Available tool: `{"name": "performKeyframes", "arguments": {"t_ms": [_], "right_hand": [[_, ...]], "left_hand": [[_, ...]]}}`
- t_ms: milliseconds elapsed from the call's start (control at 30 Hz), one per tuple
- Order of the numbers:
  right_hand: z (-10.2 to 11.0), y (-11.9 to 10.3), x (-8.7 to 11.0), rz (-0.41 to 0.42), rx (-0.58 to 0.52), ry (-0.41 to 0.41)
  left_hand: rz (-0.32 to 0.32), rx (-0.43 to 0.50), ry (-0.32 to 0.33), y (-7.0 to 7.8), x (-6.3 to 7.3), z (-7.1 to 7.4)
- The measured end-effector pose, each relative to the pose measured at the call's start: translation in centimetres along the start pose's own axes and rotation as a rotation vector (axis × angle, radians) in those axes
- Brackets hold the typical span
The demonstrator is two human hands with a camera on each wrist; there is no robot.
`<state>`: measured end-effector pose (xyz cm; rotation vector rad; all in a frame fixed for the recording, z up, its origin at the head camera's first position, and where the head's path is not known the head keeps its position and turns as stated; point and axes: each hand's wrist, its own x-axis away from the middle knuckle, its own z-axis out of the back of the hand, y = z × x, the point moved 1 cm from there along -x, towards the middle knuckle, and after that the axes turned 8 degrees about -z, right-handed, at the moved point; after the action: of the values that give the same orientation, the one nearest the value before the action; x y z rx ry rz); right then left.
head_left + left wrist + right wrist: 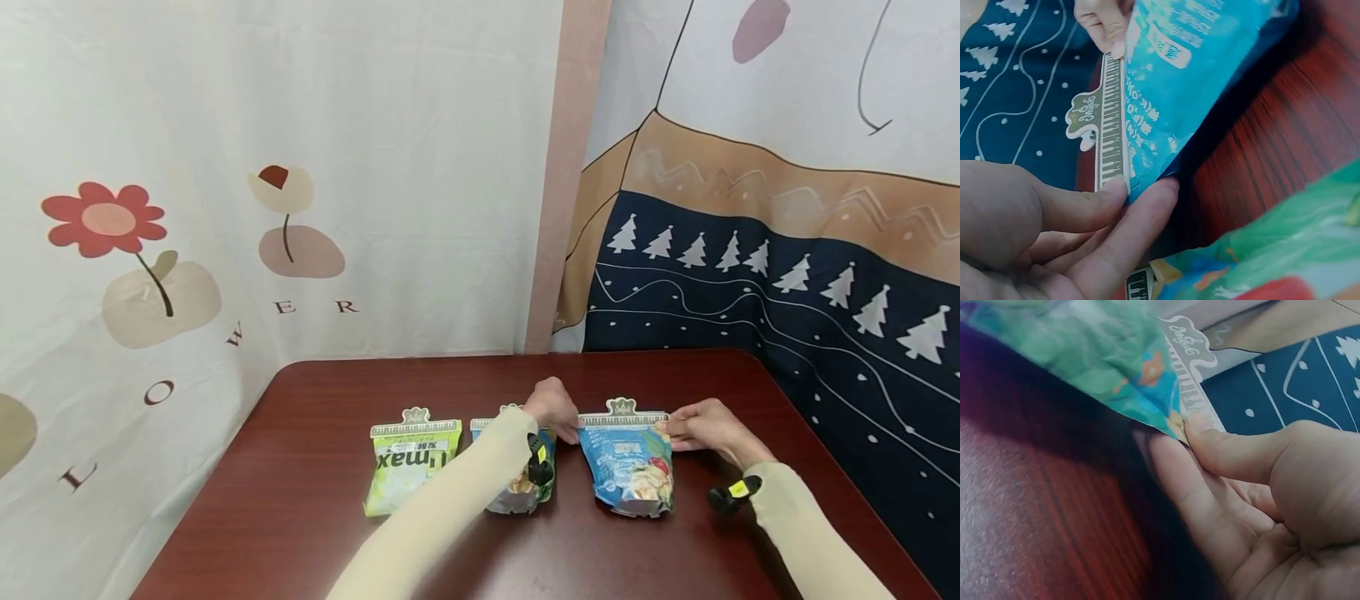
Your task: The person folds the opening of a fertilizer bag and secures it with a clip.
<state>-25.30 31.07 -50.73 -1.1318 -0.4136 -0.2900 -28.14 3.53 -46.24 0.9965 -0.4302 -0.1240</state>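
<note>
A blue snack bag [626,467] lies at the right of the row on the table, its top edge closed by a piano-key clip [624,419]. My left hand [553,408] reaches across and pinches the clipped edge at its left corner, thumb [1082,203] on the clip's face. At the opposite corner my right hand [712,429] pinches the bag and clip end between thumb [1241,450] and fingers. The bag's top is lifted off the table in both wrist views. My left forearm partly hides a second clipped bag [513,498].
A green clipped bag [408,475] lies at the left of the row. The dark red wooden table [300,467] has a rounded back edge close to printed curtains [420,250]. Small black wrist cameras [727,500] sit on both sleeves.
</note>
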Motion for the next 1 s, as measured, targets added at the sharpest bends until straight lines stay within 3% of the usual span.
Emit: {"name": "performKeyframes", "arguments": {"t_ms": [133,367,533,733,900,1000], "right_hand": [[-0.4,-0.1,0.2,-0.002,0.040,0.059],[-0.9,-0.7,0.7,0.022,0.115,0.140],[-1.2,-1.2,0.8,0.040,0.165,0.145],[-1.3,-1.7,0.9,0.094,0.306,0.142],[-1.1,-2.6,1.4,0.183,0.437,0.171],[-0.8,-3.3,1.6,0.262,0.488,0.213]], "left_hand": [[-0.004,-0.028,-0.036,-0.3,-0.6,-0.2],[0.009,-0.048,-0.037,-0.6,-1.4,-0.3],[0.017,-0.088,-0.031,-0.5,-1.5,-0.4],[0.000,-0.104,-0.010,-0.6,-1.3,0.1],[-0.061,-0.136,0.044,-0.1,-0.5,1.1],[-0.145,-0.168,0.079,0.3,0.1,1.8]]}}
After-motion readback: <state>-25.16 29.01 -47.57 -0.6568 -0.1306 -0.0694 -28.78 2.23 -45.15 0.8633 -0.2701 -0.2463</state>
